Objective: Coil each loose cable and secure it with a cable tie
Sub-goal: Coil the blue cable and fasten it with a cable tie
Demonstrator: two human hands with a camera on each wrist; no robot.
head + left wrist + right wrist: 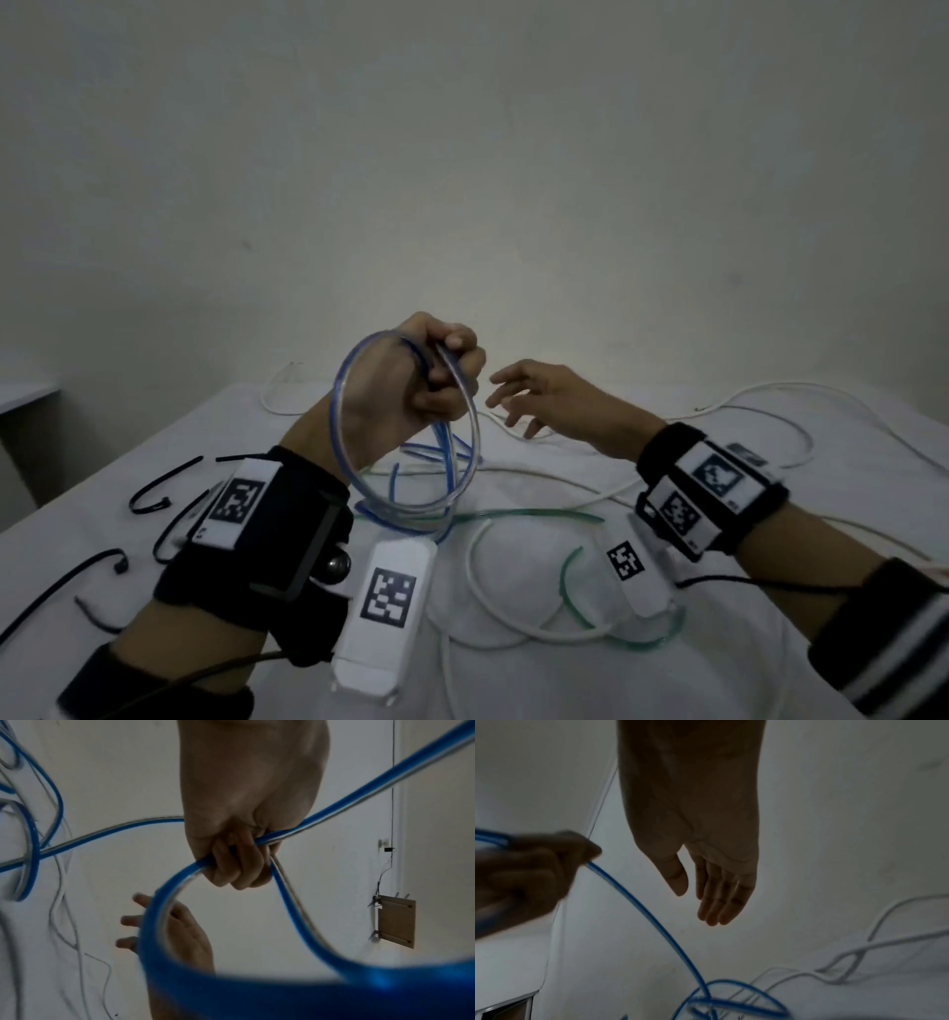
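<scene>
Mid-coil: left hand [411, 380] fist-grips blue cable [354, 401] loops; right hand [544, 395] empty, fingers spread. Next prob: right gathers slack off table [847, 437].

the blue cable [405, 426] looped in the left hand [411, 380] looks like glossy plastic, its jacket part clear, with a pale sheen along the curve. below that loop, the table cover [565, 683] reads as matt white cloth, faintly creased. right of the loop lie white cables [770, 406] with a smooth, dull plastic skin, and a green cable [534, 514] that seems translucent. left of the loop, the black cable ties [154, 493] are thin, smooth plastic. the wrist straps [287, 493] appear to be matt black fabric. behind the loop, the wall [513, 154] is matt, painted, slightly scuffed.
</scene>
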